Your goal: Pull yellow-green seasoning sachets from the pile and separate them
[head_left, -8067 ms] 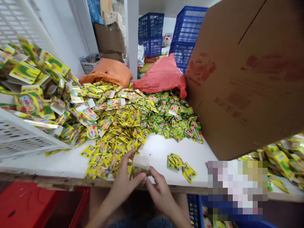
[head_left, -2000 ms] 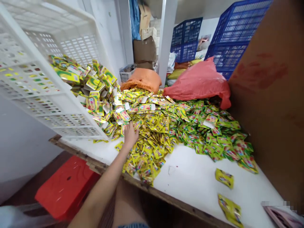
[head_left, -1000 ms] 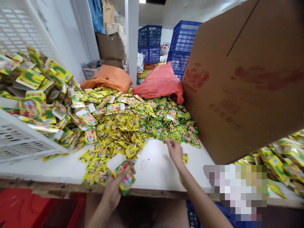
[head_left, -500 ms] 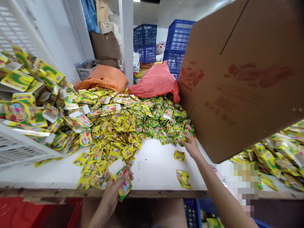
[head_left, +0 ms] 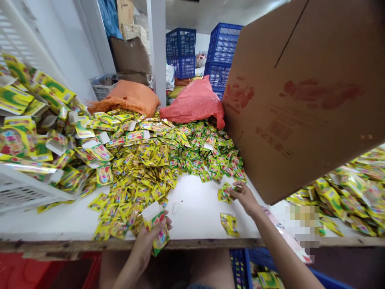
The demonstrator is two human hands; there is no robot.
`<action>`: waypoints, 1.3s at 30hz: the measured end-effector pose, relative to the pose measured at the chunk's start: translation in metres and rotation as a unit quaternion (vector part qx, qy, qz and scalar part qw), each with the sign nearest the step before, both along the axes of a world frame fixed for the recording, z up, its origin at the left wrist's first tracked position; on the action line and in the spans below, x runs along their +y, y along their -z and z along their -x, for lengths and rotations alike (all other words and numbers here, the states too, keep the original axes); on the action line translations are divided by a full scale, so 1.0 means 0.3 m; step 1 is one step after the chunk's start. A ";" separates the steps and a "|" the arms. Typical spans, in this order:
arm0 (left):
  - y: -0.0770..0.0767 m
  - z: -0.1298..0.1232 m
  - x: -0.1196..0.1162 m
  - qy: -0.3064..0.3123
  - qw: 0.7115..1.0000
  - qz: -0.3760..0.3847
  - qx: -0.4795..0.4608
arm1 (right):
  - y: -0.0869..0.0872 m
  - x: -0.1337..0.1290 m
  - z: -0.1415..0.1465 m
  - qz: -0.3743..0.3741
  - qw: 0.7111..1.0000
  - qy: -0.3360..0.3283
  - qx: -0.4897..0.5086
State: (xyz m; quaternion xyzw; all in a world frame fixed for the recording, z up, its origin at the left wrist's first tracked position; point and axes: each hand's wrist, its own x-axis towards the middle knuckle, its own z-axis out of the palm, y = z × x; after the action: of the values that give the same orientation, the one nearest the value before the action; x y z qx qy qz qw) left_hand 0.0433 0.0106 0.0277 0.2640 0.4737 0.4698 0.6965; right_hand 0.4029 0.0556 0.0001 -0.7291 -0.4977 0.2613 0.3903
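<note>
My left hand (head_left: 150, 237) is closed around a small yellow-green candy box (head_left: 160, 230) near the table's front edge, its white top flap standing up. My right hand (head_left: 246, 198) pinches a green sachet (head_left: 231, 187) just over a yellow sachet (head_left: 223, 194) on the white table; fingers partly cover both. A second yellow sachet (head_left: 229, 224) lies closer to the edge. Beyond my hands, a heap of yellow sachets (head_left: 141, 164) adjoins a heap of green sachets (head_left: 195, 154).
At left, a white crate (head_left: 27, 188) spills small open boxes (head_left: 18, 138). A large cardboard carton (head_left: 288, 120) leans at right, beside more yellow packs (head_left: 339, 196). Orange (head_left: 129, 96) and red sacks (head_left: 195, 102) lie behind the heaps. Blue crates (head_left: 222, 48) are stacked at the back.
My right hand has drawn back from the green heap toward me, bringing a green sachet over the yellow one. My left hand still holds the box in nearly the same place.
</note>
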 end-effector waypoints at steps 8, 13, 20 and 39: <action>-0.002 0.001 -0.016 0.028 1.000 -0.012 -0.001 | 0.042 0.024 -0.018 0.096 0.978 -0.026 -0.182; 0.003 -0.007 -0.003 0.056 0.998 -0.013 0.014 | 0.038 0.021 -0.013 0.174 0.951 -0.108 -0.233; 0.009 -0.038 0.010 0.077 0.996 -0.020 0.027 | 0.014 -0.001 0.036 0.230 0.916 -0.175 -0.278; 0.003 -0.052 0.004 0.107 0.992 -0.064 0.018 | -0.095 -0.052 0.145 0.211 0.927 -0.212 -0.228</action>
State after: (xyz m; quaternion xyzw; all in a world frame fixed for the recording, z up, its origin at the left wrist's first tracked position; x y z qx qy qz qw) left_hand 0.0590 0.0117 0.0268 0.3659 0.4241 0.4167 0.7160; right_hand 0.3593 0.0400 0.0287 -0.7122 -0.6495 0.2635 0.0391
